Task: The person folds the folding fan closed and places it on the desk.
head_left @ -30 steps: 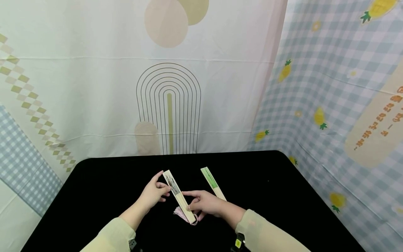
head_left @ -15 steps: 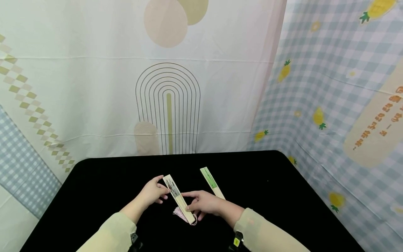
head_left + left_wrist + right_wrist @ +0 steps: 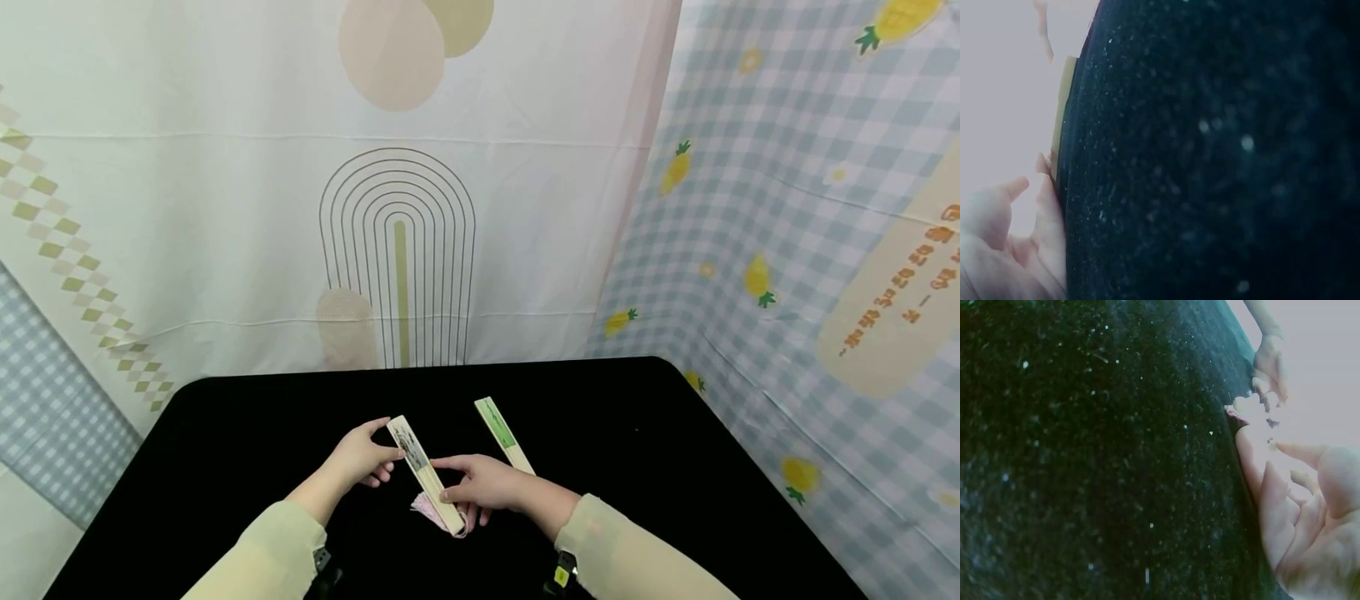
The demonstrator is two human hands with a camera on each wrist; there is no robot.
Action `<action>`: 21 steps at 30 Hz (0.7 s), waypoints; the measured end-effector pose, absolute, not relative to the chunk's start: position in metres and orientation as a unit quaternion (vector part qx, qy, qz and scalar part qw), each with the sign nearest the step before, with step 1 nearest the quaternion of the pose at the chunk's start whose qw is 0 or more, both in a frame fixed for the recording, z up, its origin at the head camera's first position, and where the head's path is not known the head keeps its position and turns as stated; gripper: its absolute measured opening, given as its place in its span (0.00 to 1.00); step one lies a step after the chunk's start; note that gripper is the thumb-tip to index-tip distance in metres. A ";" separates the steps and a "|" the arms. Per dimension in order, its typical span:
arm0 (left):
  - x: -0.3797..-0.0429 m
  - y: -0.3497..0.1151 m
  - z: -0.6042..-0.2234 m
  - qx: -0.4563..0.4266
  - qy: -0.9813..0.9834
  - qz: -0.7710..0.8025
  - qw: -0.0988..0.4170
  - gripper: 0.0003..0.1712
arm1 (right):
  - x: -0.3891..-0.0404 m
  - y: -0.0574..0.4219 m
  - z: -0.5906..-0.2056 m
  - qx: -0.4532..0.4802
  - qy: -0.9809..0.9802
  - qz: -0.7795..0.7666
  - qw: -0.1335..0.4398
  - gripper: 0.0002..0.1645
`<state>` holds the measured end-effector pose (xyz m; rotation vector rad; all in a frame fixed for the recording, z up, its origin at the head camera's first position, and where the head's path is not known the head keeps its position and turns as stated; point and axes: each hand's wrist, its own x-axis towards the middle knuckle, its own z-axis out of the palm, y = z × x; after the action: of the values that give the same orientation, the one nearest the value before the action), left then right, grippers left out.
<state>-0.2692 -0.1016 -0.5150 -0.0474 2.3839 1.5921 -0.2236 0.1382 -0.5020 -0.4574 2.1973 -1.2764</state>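
A folded bamboo hand fan [image 3: 424, 473], its far half printed in black and grey, lies slantwise between both hands in the head view. A pink tassel [image 3: 430, 508] hangs by its near end. My left hand [image 3: 360, 457] holds its far part, index finger at the far corner and thumb at the left edge. My right hand [image 3: 483, 483] pinches the near half, thumb on top and index finger along the right edge. In the wrist views the left hand [image 3: 1016, 244] and right hand [image 3: 1304, 512] show against strong glare, which mostly hides the held fan.
A second folded fan [image 3: 504, 435] with a green printed half lies on the black table [image 3: 600, 433], right of the held one; my right forearm covers its near end. Patterned cloth hangings [image 3: 525, 250] stand behind and to the right of the table.
The fan's far end has come slightly down and nearer in the head view, the left hand moving with it. The right hand stays almost where it was.
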 end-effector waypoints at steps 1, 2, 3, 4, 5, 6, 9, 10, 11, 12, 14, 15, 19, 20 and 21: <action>-0.269 -0.102 -0.514 -0.019 0.825 0.549 0.137 0.46 | -0.224 0.138 -0.502 -0.173 0.819 -0.472 0.277 0.33; -0.269 -0.102 -0.514 -0.020 0.825 0.547 0.137 0.46 | -0.224 0.138 -0.501 -0.174 0.820 -0.470 0.276 0.33; -0.269 -0.102 -0.514 -0.020 0.826 0.546 0.137 0.46 | -0.224 0.139 -0.501 -0.174 0.822 -0.467 0.275 0.33; -0.269 -0.102 -0.513 -0.021 0.827 0.545 0.138 0.46 | -0.224 0.139 -0.501 -0.175 0.824 -0.463 0.274 0.32; -0.269 -0.102 -0.513 -0.020 0.828 0.543 0.137 0.46 | -0.224 0.139 -0.501 -0.174 0.826 -0.460 0.274 0.32; -0.269 -0.102 -0.513 -0.021 0.829 0.542 0.138 0.47 | -0.224 0.139 -0.500 -0.174 0.828 -0.457 0.274 0.32; -0.269 -0.101 -0.513 -0.023 0.831 0.539 0.138 0.47 | -0.225 0.140 -0.500 -0.176 0.834 -0.446 0.273 0.33; -0.269 -0.101 -0.513 -0.024 0.830 0.540 0.138 0.47 | -0.226 0.140 -0.500 -0.177 0.834 -0.445 0.273 0.33; -0.269 -0.101 -0.513 -0.022 0.830 0.540 0.138 0.47 | -0.226 0.140 -0.500 -0.178 0.835 -0.444 0.273 0.33; -0.268 -0.101 -0.513 -0.023 0.828 0.543 0.141 0.48 | -0.225 0.140 -0.500 -0.178 0.834 -0.444 0.274 0.33; -0.267 -0.100 -0.512 -0.020 0.824 0.547 0.145 0.48 | -0.225 0.140 -0.500 -0.180 0.834 -0.444 0.274 0.34; -0.266 -0.100 -0.512 -0.019 0.822 0.550 0.148 0.48 | -0.225 0.140 -0.501 -0.180 0.834 -0.443 0.276 0.35; -0.264 -0.100 -0.511 -0.022 0.817 0.556 0.155 0.48 | -0.226 0.141 -0.502 -0.181 0.834 -0.438 0.283 0.37; -0.264 -0.100 -0.511 -0.022 0.817 0.556 0.155 0.48 | -0.226 0.142 -0.502 -0.180 0.834 -0.437 0.285 0.38; -0.264 -0.100 -0.511 -0.022 0.817 0.555 0.155 0.48 | -0.226 0.142 -0.502 -0.180 0.833 -0.437 0.287 0.38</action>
<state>-0.2641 -0.1001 -0.5111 -0.0632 2.3409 1.5907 -0.2261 0.1419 -0.5015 -0.4819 2.2263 -1.1677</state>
